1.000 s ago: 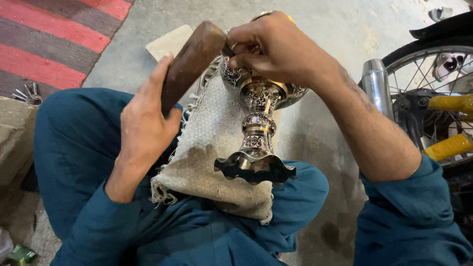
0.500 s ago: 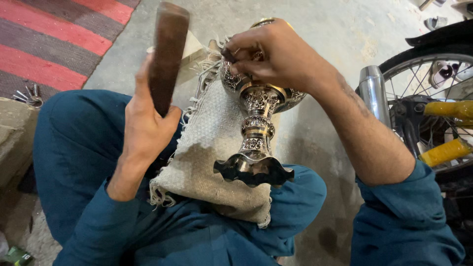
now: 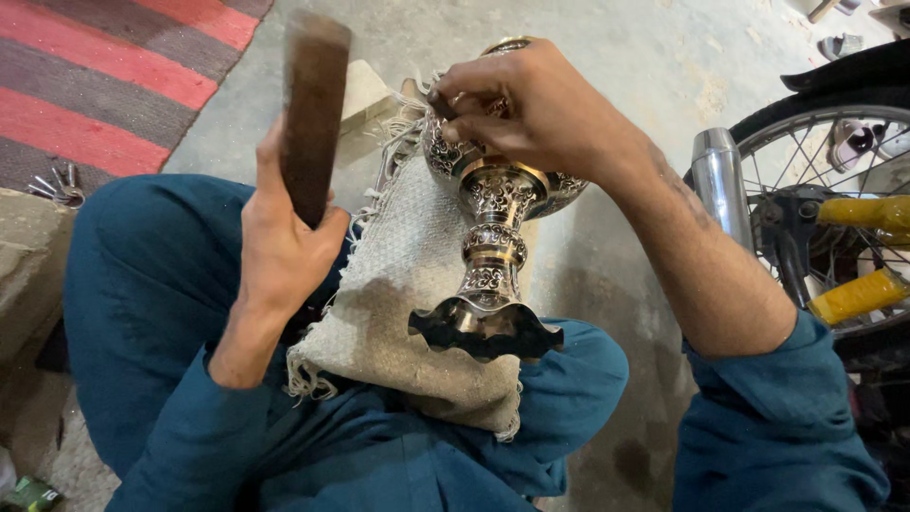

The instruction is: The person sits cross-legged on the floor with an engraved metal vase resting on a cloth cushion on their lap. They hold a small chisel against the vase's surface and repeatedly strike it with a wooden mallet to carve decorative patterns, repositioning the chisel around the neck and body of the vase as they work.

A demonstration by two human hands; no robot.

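An engraved metal goblet-shaped vase (image 3: 491, 248) lies tilted across a coarse beige cloth (image 3: 398, 284) on my lap, its scalloped foot toward me. My left hand (image 3: 280, 251) grips a dark wooden mallet block (image 3: 313, 109), raised upright above the cloth and blurred. My right hand (image 3: 536, 109) rests on the vase's bowl with its fingers pinched around a small thin tool whose tip touches the metal. The bowl's top is hidden under that hand.
I sit on a grey concrete floor in teal clothes. A motorcycle wheel (image 3: 834, 218) with a chrome exhaust pipe (image 3: 718, 185) stands close on the right. A red striped rug (image 3: 104, 76) lies at the upper left, with small metal tools (image 3: 55, 185) beside it.
My left hand has swung the wooden block up from a slanted position near the vase to upright. The right hand and the vase have stayed in place.
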